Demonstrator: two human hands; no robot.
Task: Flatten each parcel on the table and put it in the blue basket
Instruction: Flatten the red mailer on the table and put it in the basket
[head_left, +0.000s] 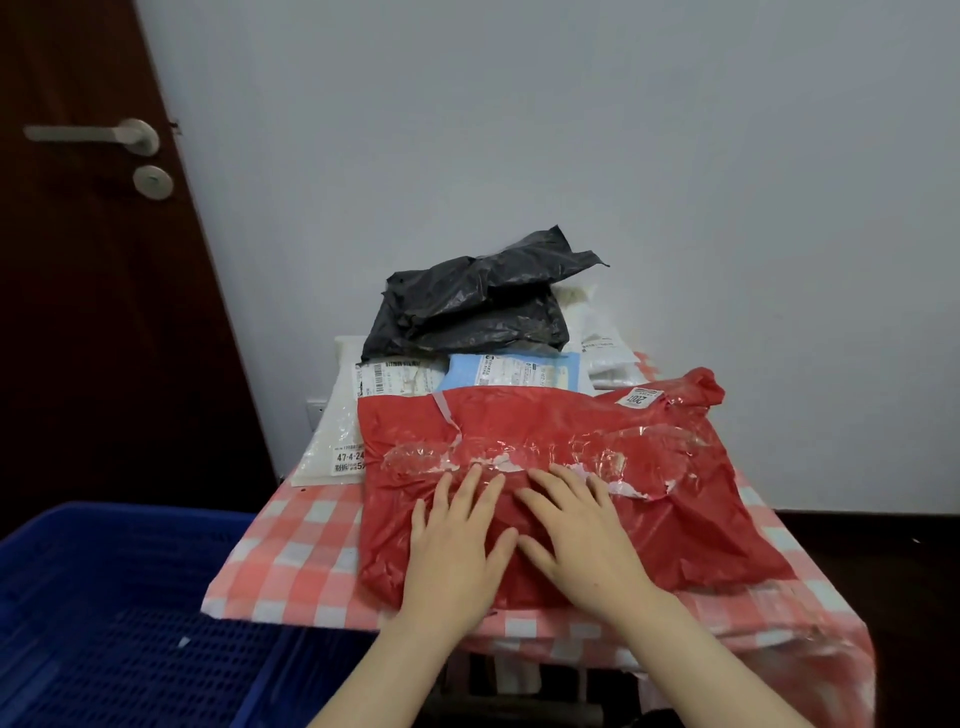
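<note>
A large red plastic parcel (561, 441) with clear tape and a small white label lies on the table with the red-and-white checked cloth (291, 566). My left hand (457, 540) and my right hand (582, 535) press flat on its near half, side by side, fingers straight and spread. Behind it a pile holds a black parcel (472, 306) on top, a light blue parcel (514, 371) and white parcels (337, 441) beneath. The blue basket (114, 613) stands low at the left of the table and looks empty.
A dark wooden door (88, 260) with a metal handle is at the left. A pale wall runs directly behind the table. More white parcels (602, 332) lie at the back right of the pile. Dark floor shows at the right.
</note>
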